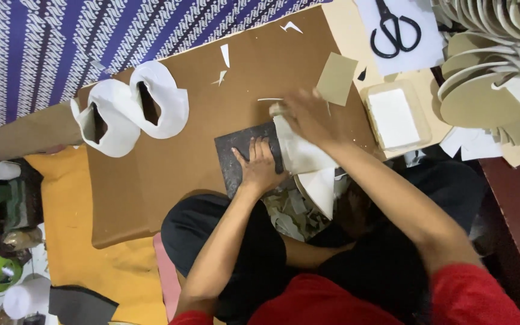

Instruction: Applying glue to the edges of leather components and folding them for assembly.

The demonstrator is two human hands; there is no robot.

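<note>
Nearest the camera, a pile of pale scraps [290, 219] lies between the person's knees, where cuttings would drop off the work. Just beyond it the left hand [259, 165] lies flat, fingers spread, pressing on a dark slab [242, 153], apparently to stop it sliding; it grips nothing. The slab rests on a brown board [176, 144] that serves as the counter over the floor. The right hand [308, 117] is blurred; it sits on the upper end of a white piece [299, 153] draped across the slab's right edge, seemingly pressing or smoothing it, though how far its fingers close I cannot tell. Further out on the board, two white curved pieces [130, 108] stand on edge, left of the work, with small white snips [224, 60] scattered near. To the right sits a shallow tray [395, 114] holding something white, within easy reach. Beyond lie black scissors [395, 30] on white paper, and stacked sole-shaped cutouts [482, 66] at far right.
</note>
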